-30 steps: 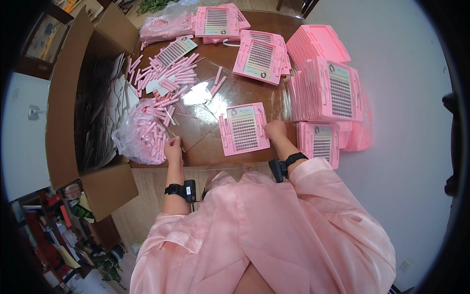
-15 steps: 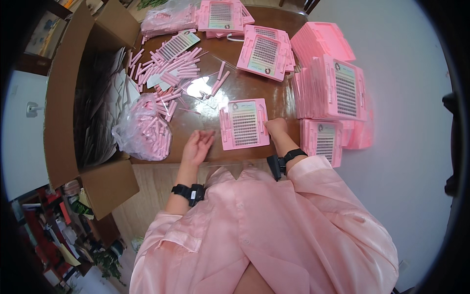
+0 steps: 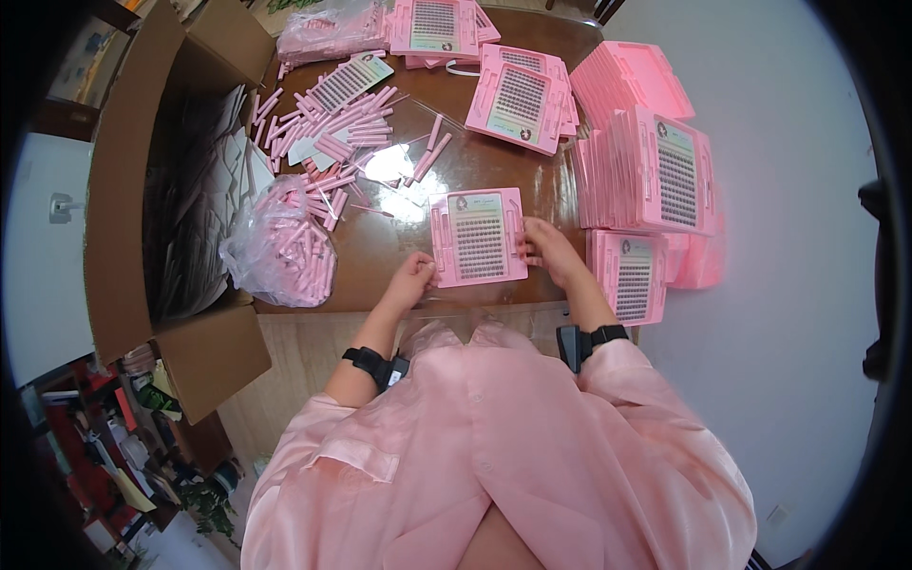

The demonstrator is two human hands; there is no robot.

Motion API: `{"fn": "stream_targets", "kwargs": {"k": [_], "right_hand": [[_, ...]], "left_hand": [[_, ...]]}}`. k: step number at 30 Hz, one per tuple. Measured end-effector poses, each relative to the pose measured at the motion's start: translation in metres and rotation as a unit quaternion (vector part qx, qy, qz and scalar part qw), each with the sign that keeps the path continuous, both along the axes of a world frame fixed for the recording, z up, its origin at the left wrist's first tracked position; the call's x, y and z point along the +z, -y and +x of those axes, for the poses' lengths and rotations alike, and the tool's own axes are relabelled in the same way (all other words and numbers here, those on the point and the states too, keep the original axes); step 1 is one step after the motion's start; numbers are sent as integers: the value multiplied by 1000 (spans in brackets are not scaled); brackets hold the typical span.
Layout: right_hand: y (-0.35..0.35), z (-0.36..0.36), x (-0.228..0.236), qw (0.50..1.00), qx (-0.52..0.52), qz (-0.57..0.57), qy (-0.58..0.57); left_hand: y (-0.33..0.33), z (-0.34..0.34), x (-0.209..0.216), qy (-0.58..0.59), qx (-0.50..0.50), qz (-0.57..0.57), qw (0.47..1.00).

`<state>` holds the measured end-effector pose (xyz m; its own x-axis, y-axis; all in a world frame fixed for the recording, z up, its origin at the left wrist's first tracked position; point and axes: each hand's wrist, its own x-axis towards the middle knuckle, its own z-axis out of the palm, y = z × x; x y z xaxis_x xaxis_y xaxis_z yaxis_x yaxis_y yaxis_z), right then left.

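A pink plastic eyelash tray [image 3: 443, 269] lies at the near middle of the table, with rows of dark lash clusters on its card [image 3: 480, 237] and narrow slots down both sides. My left hand [image 3: 414, 278] is closed on its lower left corner, fingertips pinching the edge. At the tray's right edge is my right hand [image 3: 549, 249], its fingers bent against the rim beside the right slot. Left of the tray, many loose pink tubes [image 3: 356, 128] are heaped, some spilling from a clear plastic bag [image 3: 275, 242]. Two tubes [image 3: 432, 157] lie apart beyond the tray.
Stacked pink lash trays [image 3: 622, 176] stand along the right side, with another stack [image 3: 627, 275] nearer me. More filled trays [image 3: 518, 104] lie at the back. An open cardboard box [image 3: 123, 190] holding white sheets borders the left. A loose lash card [image 3: 350, 84] rests on the tubes.
My left hand has moved right and taken hold of the tray's lower left corner. My right hand has shifted its fingers along the right edge, its forearm swinging outward.
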<state>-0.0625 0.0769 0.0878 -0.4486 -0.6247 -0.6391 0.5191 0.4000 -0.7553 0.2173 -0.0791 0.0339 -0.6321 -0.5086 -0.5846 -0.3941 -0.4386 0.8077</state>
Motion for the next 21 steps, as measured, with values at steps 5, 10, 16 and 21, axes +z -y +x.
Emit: {"fn": "stream_targets", "kwargs": {"k": [5, 10, 16, 21], "right_hand": [[1, 11, -26, 913, 28, 140, -381], [10, 8, -41, 872, 61, 139, -465], [25, 10, -25, 930, -51, 26, -364], [34, -1, -39, 874, -2, 151, -462]], "left_hand": [[0, -18, 19, 200, -116, -335, 914], [11, -47, 45, 290, -205, -351, 866], [14, -64, 47, 282, -260, -354, 853], [25, -81, 40, 311, -273, -356, 838]]}}
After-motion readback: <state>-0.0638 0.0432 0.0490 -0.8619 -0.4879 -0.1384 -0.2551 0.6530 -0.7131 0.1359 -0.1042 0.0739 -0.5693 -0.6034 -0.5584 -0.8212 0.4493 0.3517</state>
